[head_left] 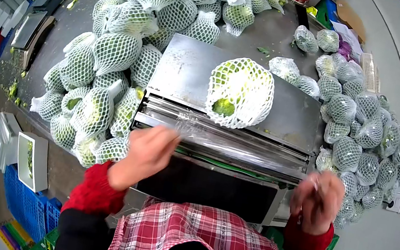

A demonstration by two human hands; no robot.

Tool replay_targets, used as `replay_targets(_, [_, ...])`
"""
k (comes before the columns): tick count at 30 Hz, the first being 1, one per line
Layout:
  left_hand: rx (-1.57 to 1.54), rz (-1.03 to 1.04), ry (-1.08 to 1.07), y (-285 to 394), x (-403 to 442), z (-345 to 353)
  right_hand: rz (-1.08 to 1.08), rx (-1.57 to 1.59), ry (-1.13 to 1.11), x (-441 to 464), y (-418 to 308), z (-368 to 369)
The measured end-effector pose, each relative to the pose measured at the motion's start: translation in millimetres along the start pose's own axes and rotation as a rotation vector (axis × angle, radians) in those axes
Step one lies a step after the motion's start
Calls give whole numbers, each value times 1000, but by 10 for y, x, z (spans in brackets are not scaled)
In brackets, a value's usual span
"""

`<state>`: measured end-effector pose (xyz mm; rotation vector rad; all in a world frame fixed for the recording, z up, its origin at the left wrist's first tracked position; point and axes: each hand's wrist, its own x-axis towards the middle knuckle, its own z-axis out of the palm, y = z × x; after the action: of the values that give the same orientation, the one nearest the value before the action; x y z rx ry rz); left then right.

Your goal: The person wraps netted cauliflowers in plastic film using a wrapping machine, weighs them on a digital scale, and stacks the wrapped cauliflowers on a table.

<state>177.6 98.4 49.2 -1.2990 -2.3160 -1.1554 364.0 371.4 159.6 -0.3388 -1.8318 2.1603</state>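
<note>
Netted head: one green vegetable head, probably broccoli (223, 108), is seated in a white foam net (256, 95) on the steel plate (182, 71) of the wrapping machine, just behind the rollers (216, 126).
Cling film: a clear strip of cling film (238, 152) is stretched along the machine's front edge, between the two hands.
Left hand: the fingertips of the left hand (151, 149) are pressed together, the film's left end apparently pinched between them.
Right hand: the right hand (319, 199) is blurred, its fingers bunched near the film's right end; whether film is gripped cannot be told.
Side piles: netted heads (116, 51) are heaped at left, shiny bundled heads (347, 154) at right.
Wrapping step: film handling seems to be in hand, the head not yet covered.
Next move: an even pull by both hands, with the film kept taut and flat, is judged to be called for.
</note>
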Motion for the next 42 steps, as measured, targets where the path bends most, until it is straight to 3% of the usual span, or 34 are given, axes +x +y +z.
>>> replay_targets(1, [-106, 0, -47, 80, -9, -288, -26, -15, -9, -7, -54, -1])
replay_targets(3, [-6, 145, -76, 235, 96, -837, -178, 16, -31, 79, -129, 36])
replay_targets(4, [-23, 87, 72, 137, 202, -881, -299, 61, -43, 185, -145, 72])
replay_targets(5, [-168, -156, 162, 53, 406, -827, -332, 184, -221, 516, -156, 54])
replay_targets(6, [-310, -392, 265, -89, 713, -728, -317, 118, -152, 807, -195, 176])
replay_targets(7, [-534, -470, 229, -368, 1064, -526, -383, 83, -105, 1201, -11, 196])
replay_targets(8, [-417, -321, 265, -751, 1291, -90, -447, 47, -53, 1599, 169, 216])
replay_targets(9, [-137, -203, 132, -1100, 1338, 270, -421, -225, 24, 1856, 523, 6])
replay_targets(10, [98, -222, -76, -1133, 1271, 598, -277, -546, 80, 1871, 802, -179])
replay_targets(11, [331, -241, -269, -1061, 1244, 832, -276, -568, 47, 1792, 1049, -256])
replay_targets(12, [250, 12, -122, -959, 1223, 838, -309, -743, 63, 1682, 1081, -313])
replay_targets(13, [168, 254, 13, -864, 1211, 828, -427, -525, 27, 1682, 1155, -305])
replay_targets(15, [216, 744, -108, -966, 1290, 779, -519, -659, -107, 1613, 1116, -317])
replay_targets(16, [155, 726, -154, -933, 1327, 738, -516, -653, -96, 1622, 1109, -340])
replay_targets(18, [144, 705, -165, -994, 1452, 846, -769, -1163, -273, 1641, 1096, -397])
replay_targets(21, [13, 655, -207, -972, 1573, 858, -733, -1125, -221, 1696, 1120, -456])
replay_targets(23, [-160, 505, -353, -903, 1464, 791, -711, -1033, -276, 1613, 977, -492])
replay_targets(25, [-343, 518, -345, -703, 1321, 640, -568, -973, -404, 1267, 784, -414])
replay_targets(29, [-426, 348, -658, -91, 987, 83, -300, -789, -454, 525, 643, -279])
replay_targets(31, [-553, 80, -865, 61, 576, -41, -138, -681, -499, 78, 760, -226])
replay_targets(33, [-906, -319, -928, 174, 10, -7, 103, -464, -531, -328, 934, -177])
replay_targets(35, [-1080, -859, -875, -21, -824, 153, 693, 48, -460, -615, 1115, -222])
replay_targets(37, [-1752, -1142, -892, -46, -869, 115, 906, 273, -138, -836, 1151, -189])
replay_targets(38, [-1821, -1344, -584, 88, -993, 37, 832, 422, -9, -939, 1085, -149])
replay_targets(39, [-1817, -1349, -584, 188, -1088, 61, 755, 566, 120, -1044, 1049, -111])
replay_targets(40, [-1603, -1323, -447, 262, -1207, 98, 758, 568, 119, -1136, 1114, -74])
replay_targets(41, [-1389, -1290, -316, 364, -1320, 126, 472, 246, 123, -1240, 1226, -26])
replay_targets(42, [-1328, -1107, -220, 536, -1360, 127, 183, -70, 126, -1328, 1296, 31])
